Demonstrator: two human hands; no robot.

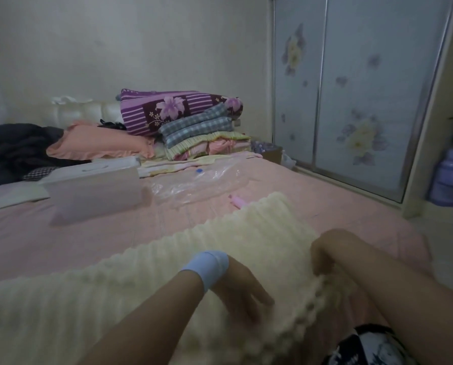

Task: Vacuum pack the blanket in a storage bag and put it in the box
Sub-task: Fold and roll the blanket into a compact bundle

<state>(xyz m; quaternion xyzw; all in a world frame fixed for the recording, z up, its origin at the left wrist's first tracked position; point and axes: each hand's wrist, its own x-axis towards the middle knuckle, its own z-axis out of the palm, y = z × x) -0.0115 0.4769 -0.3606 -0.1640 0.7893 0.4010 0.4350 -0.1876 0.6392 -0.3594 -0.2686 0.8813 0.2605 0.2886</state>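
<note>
- The cream ribbed blanket [146, 280] lies spread along the near edge of the pink bed [338, 201].
- My left hand [236, 283], bandage at the wrist, rests flat on it, fingers spread wide.
- My right hand [322, 254] pinches the blanket's near-right edge.
- The clear storage bag [193, 183] lies mid-bed; the white box [93, 188] stands just beside it, toward the left edge.

Blanket [146, 280] cut off at left and bottom edges, right hand [322, 256] fingertips buried in it
</note>
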